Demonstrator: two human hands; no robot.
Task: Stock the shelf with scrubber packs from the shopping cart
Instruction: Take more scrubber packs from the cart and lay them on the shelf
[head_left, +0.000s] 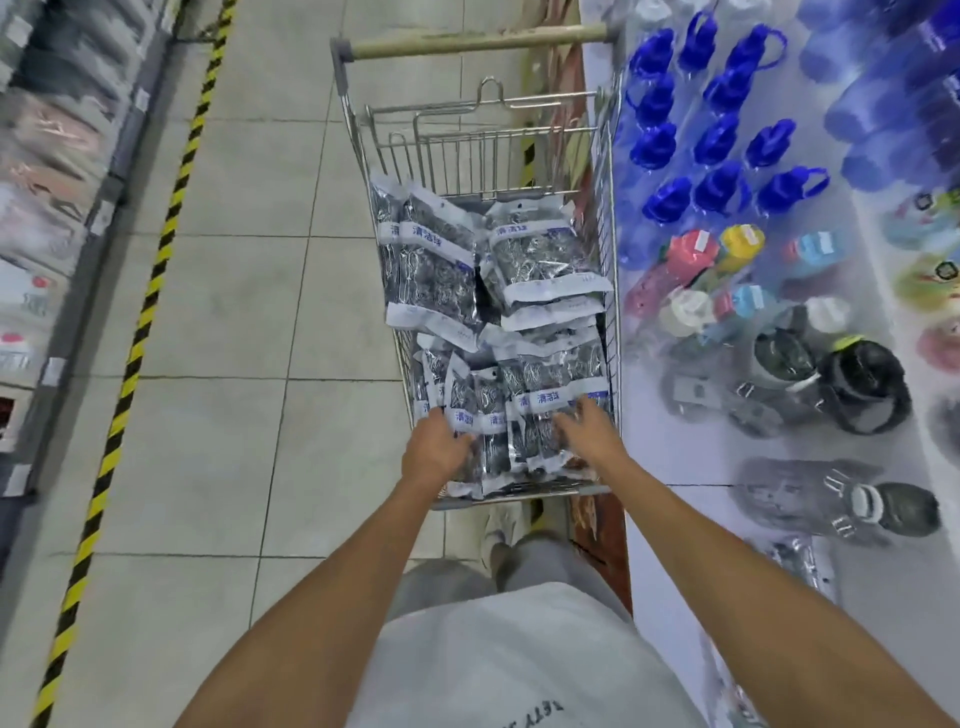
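A wire shopping cart (614, 270) stands in the aisle before me, filled with several scrubber packs (441, 265): clear bags of silver steel wool with white and blue labels. Both my arms reach into the cart's near end. My left hand (435, 450) grips the left side of an upright bunch of packs (498, 415). My right hand (587, 423) lies with spread fingers on the right side of that bunch. On the white shelf at the right edge lies one scrubber pack (802, 564).
The white shelf (691, 467) on the right holds blue-capped water bottles (722, 140), coloured bottles and dark lidded containers (862, 392). Left of the aisle stands another shelf of packaged goods (47, 171), bordered by a yellow-black floor stripe (150, 291). Tiled floor lies open left of the cart.
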